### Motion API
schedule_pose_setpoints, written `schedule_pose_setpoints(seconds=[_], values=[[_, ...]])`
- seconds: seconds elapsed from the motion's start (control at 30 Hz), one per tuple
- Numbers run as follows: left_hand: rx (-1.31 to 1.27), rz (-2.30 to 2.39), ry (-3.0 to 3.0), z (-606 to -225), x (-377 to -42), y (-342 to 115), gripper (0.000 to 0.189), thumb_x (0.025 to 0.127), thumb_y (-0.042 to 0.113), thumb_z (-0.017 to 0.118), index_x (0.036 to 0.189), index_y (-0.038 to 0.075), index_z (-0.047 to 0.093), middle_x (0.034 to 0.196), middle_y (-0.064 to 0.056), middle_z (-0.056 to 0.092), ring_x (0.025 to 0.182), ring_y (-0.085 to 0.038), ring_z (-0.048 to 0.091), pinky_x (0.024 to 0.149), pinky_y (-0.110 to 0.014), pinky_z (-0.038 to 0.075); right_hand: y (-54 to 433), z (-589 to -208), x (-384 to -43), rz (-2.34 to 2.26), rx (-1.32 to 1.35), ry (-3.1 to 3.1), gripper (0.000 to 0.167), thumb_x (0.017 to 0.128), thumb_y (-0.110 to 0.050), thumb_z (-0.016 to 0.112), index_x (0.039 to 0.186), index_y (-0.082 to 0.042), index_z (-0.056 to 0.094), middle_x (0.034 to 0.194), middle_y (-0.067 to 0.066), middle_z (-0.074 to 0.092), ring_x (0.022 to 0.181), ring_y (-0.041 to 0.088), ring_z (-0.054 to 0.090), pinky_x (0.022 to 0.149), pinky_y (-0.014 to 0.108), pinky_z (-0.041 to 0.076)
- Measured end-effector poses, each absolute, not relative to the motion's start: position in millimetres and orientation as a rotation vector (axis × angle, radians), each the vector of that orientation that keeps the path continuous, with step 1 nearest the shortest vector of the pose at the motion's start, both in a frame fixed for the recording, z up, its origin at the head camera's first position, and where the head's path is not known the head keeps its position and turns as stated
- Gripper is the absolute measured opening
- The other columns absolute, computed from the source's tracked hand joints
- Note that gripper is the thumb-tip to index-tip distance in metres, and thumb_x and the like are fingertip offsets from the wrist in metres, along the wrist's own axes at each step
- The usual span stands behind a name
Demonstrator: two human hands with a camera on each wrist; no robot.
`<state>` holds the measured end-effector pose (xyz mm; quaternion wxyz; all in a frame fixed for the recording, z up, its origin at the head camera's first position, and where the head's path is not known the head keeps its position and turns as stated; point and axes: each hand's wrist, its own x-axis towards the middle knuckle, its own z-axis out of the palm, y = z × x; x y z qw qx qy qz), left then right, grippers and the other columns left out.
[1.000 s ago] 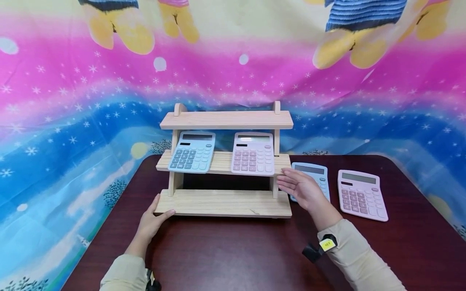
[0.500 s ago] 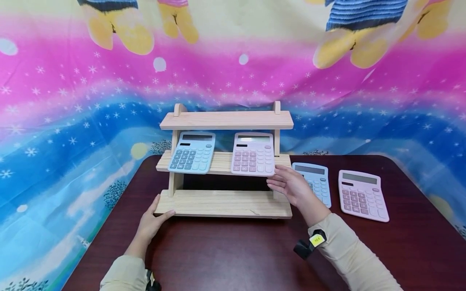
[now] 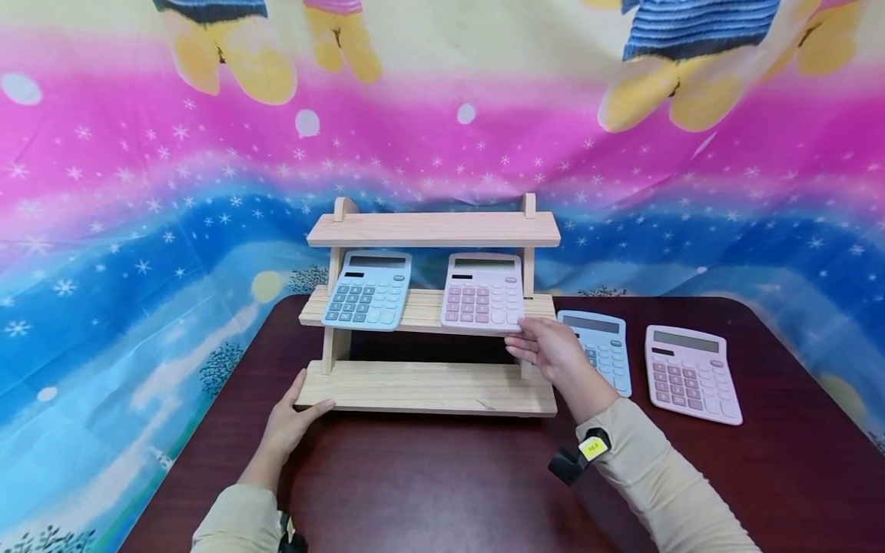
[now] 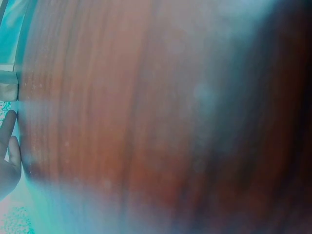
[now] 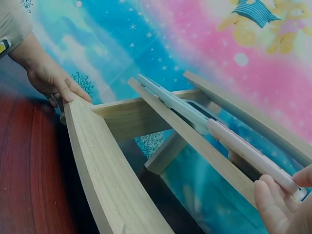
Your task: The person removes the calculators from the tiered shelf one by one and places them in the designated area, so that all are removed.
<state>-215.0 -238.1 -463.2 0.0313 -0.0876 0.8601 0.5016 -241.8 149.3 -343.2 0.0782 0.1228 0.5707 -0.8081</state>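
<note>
Right grip (image 3: 555, 352) pinches pink calculator (image 3: 482, 293) (long axis tilted, display (image 3: 484, 263) up).

On the blue calculator (image 3: 379, 281) near the middle shelf's (image 3: 425, 309) left end, the lowest darker keys (image 3: 350, 302) read 0 and 00, with 1, 2, 3 above; the pink calculator (image 3: 487, 281) near the right end likewise shows 0 and 00. Keys on the two calculators by the table's (image 3: 415, 476) right edge and the yellow label (image 3: 593, 447) on the right wrist strap (image 3: 567, 466) are too small to read surely.
</note>
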Motion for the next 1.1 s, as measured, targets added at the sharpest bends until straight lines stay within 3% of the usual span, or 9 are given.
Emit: schedule_pose_setpoints(seconds=[0.47, 0.8, 1.1], values=[[-0.275, 1.544, 2.651, -463.3, -213.7, -236.8, 0.096, 0.071, 0.044, 0.067, 0.14, 0.022, 0.005, 0.141, -0.019, 0.01, 0.126, -0.037, 0.01, 0.095, -0.054, 0.013, 145.2, -342.4, -242.8, -2.372, 0.413, 1.766, 0.015, 0.09, -0.007, 0.043, 0.1, 0.004, 0.044, 0.068, 0.007, 0.06, 0.062, 0.014, 0.06, 0.064, 0.026, 0.049], [-0.276, 1.556, 2.648, -463.3, -214.8, -235.7, 0.096, 0.07, 0.043, 0.067, 0.14, 0.021, 0.005, 0.141, -0.02, 0.01, 0.126, -0.036, 0.01, 0.096, -0.053, 0.012, 146.8, -343.9, -239.9, -2.495, 0.308, 1.584, 0.012, 0.089, 0.0, 0.039, 0.099, 0.006, 0.041, 0.075, 0.01, 0.06, 0.072, 0.019, 0.061, 0.077, 0.032, 0.045], [-0.271, 1.57, 2.643, -461.3, -214.2, -235.7, 0.095, 0.071, 0.042, 0.067, 0.14, 0.02, 0.006, 0.141, -0.02, 0.011, 0.126, -0.036, 0.011, 0.096, -0.053, 0.012, 144.3, -346.4, -239.0, -2.65, 0.317, 1.382, 0.006, 0.088, 0.004, 0.039, 0.092, 0.004, 0.043, 0.082, 0.011, 0.056, 0.073, 0.017, 0.059, 0.077, 0.03, 0.045]])
